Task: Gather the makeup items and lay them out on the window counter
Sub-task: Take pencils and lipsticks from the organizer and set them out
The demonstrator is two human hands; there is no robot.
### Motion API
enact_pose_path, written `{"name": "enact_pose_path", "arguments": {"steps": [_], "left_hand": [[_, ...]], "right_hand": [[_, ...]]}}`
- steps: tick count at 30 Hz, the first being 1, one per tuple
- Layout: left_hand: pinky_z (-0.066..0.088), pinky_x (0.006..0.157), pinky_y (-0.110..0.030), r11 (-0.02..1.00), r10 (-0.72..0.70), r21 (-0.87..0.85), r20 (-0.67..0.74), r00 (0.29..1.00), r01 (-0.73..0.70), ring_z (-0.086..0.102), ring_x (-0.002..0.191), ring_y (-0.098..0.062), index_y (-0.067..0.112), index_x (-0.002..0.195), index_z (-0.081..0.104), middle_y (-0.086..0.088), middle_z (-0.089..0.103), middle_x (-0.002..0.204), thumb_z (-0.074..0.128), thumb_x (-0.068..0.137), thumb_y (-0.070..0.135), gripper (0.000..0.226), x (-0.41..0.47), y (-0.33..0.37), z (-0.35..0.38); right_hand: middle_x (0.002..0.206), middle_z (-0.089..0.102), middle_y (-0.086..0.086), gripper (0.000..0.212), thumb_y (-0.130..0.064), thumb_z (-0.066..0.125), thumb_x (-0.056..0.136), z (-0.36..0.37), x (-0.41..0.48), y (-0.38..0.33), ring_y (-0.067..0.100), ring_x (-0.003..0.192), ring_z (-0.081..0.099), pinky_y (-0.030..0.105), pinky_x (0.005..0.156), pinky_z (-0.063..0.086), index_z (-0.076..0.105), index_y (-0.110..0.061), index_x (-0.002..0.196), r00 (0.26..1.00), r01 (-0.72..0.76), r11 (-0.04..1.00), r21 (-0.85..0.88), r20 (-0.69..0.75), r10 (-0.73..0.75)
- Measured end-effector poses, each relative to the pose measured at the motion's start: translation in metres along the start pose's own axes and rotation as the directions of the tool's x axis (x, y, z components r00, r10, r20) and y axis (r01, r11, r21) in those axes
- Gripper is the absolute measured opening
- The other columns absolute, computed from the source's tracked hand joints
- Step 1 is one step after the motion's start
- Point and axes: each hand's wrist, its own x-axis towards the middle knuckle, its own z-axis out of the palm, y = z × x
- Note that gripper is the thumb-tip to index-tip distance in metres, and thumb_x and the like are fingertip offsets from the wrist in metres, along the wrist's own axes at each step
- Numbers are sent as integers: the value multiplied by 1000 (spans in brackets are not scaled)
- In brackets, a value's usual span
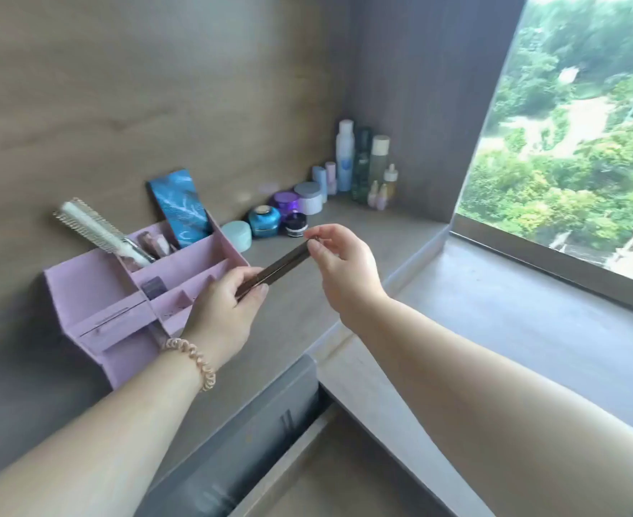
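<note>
Nearest me, a grey drawer channel (255, 423) sat open at the front edge of the grey stone-look bench (344, 233). Above it both forearms reached out; the left wrist wore a peach spiral hair tie (195, 358).

The left hand (225, 311) pinched the lower end of a slim dark brown makeup pencil (275, 272) betw. thumb and fingers. The right hand (339, 263) pinched the upper end w/ thumb and forefinger, other fingers curled loosely. Pencil was held tilted in the air over the bench, just right of the organiser, not touching the surface.

Left of the hands stood a lilac divided organiser box (94, 292), against the wood-grain wall. In its back compartments: a white hairbrush (98, 229) leaning left, a blue patterned flat box (180, 207) upright, and some pinkish items too blurred to tell. A small purple thing (154, 287) sat in a middle slot.

To the right, the lower grey window counter (523, 315) ran under the glass.

Farther back along the wall: a pale teal jar (238, 235), a bright blue jar (264, 220), a black-lidded jar (295, 223), a purple jar (285, 203), a white jar (309, 197). In the corner, a cluster of tall bottles (363, 162), white, green and clear.
</note>
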Motion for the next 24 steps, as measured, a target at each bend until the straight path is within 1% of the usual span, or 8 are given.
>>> {"name": "enact_pose_path", "arguments": {"steps": [2,5,7,9,13,16,21,24], "left_hand": [[43,65,-28,1000,-10,-9,139,990,11,60,75,-17,27,77,63,2,70,78,60,89,24,13,-20,28,38],[47,66,-33,1000,15,-7,327,945,-14,64,74,-24,26,76,66,1,70,72,63,87,26,11,-50,70,97],[50,73,-39,999,34,-24,420,907,-27,64,71,-29,32,79,67,-3,71,71,67,83,26,7,-70,105,136],[49,73,-38,997,77,-42,509,858,-65,60,68,-25,26,76,68,-6,69,69,69,79,23,4,-92,141,176],[44,57,-23,985,173,-89,625,761,-151,55,59,-17,20,77,67,-3,65,64,71,81,18,6,-152,233,265],[38,44,-7,973,231,-155,678,697,-172,54,58,-13,16,87,65,-3,63,66,68,84,11,7,-209,298,330],[42,50,-12,959,278,-255,739,614,-126,54,62,-14,22,80,63,-2,63,68,67,83,7,15,-296,377,416],[43,56,-18,960,268,-259,754,600,-104,55,64,-13,19,85,64,-2,64,72,66,84,6,13,-331,404,451]], "right_hand": [[77,61,-18,13,-26,59,87,-57,-24,20,8,79,58,30,76,49,65,-38,84,996,-78,997,-10,-45,78],[81,64,-15,12,-34,59,84,-143,-62,50,17,74,54,31,62,46,64,-45,81,976,-189,981,-52,-116,182],[80,64,-15,12,-39,57,79,-201,-92,63,22,79,56,39,72,51,63,-50,77,961,-238,966,-101,-170,219],[79,63,-16,12,-42,56,76,-262,-122,72,22,81,59,45,85,50,61,-52,72,944,-269,953,-138,-233,233],[72,59,-17,19,-34,60,83,-400,-195,85,4,61,50,47,90,46,59,-45,68,902,-340,916,-215,-351,252],[70,60,-19,17,-35,62,81,-498,-252,96,6,68,55,50,92,47,61,-43,66,845,-402,881,-249,-472,253],[78,68,-14,8,-45,59,70,-620,-333,119,14,85,65,50,93,46,64,-51,70,745,-504,838,-209,-596,300],[82,70,-8,9,-44,60,68,-664,-368,133,18,88,66,48,92,49,67,-43,72,691,-534,836,-126,-634,345]]}}
